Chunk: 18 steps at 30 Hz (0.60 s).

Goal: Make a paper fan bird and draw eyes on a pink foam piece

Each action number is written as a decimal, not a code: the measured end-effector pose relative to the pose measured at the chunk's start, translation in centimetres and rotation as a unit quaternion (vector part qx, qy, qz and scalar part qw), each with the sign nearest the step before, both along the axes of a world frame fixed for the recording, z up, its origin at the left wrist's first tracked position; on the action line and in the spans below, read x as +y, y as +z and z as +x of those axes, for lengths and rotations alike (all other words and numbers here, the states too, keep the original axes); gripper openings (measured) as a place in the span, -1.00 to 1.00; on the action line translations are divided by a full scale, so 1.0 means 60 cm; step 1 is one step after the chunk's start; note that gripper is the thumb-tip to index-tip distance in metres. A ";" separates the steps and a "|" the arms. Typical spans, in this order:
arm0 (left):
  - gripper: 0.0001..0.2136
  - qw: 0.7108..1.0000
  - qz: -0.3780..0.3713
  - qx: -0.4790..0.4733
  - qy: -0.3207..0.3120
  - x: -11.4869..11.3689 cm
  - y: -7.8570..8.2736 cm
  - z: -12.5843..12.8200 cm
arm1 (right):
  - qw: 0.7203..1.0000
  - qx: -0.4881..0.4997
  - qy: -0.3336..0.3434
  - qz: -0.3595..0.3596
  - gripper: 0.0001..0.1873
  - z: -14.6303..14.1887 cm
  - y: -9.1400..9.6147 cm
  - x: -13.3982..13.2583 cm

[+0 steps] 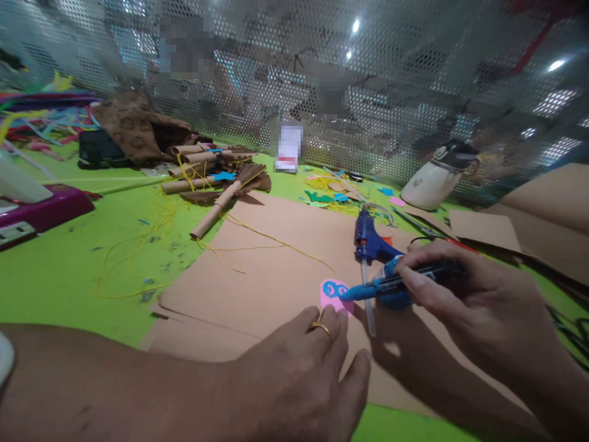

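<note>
My right hand [478, 307] is closed around a blue marker [386, 284], its tip touching a small pink paper piece [343, 304]. Two blue rings are drawn on that piece. Fingers stretched out and lying flat, my left hand [313, 362] presses the lower edge of the pink piece with its fingertips; a gold ring is on one finger. Beneath both lie sheets of brown paper [267, 245]. Just behind the marker rests a blue glue gun [367, 236] with a clear glue stick poking out toward me. My right hand hides part of the marker.
Rolled brown paper bundles [214, 212] with yellow string lie at the back left. A purple power strip [69, 205] sits at the left edge. A white bottle [435, 178] stands back right, near scissors [423, 224]. Colored scraps [322, 196] lie before a perforated metal screen [257, 80].
</note>
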<state>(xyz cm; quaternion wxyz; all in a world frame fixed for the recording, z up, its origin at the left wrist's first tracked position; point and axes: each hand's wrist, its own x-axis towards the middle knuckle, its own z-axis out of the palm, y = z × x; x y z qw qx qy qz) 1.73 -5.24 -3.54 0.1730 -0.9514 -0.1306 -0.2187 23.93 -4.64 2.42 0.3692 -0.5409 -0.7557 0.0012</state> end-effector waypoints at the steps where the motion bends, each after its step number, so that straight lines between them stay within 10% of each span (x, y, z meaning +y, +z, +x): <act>1: -0.70 1.000 0.000 -0.001 0.003 0.000 0.000 0.000 | 1.000 0.001 -0.003 0.000 -0.88 0.001 0.001 0.000; 11: -0.67 1.000 -0.017 0.008 0.001 -0.002 -0.004 0.000 | 0.982 0.139 -0.123 0.018 -0.90 -0.018 0.016 -0.010; 18: -0.67 0.997 -0.050 0.051 0.002 0.000 0.008 -0.003 | 0.995 0.082 -0.051 0.017 -0.96 -0.004 0.009 0.001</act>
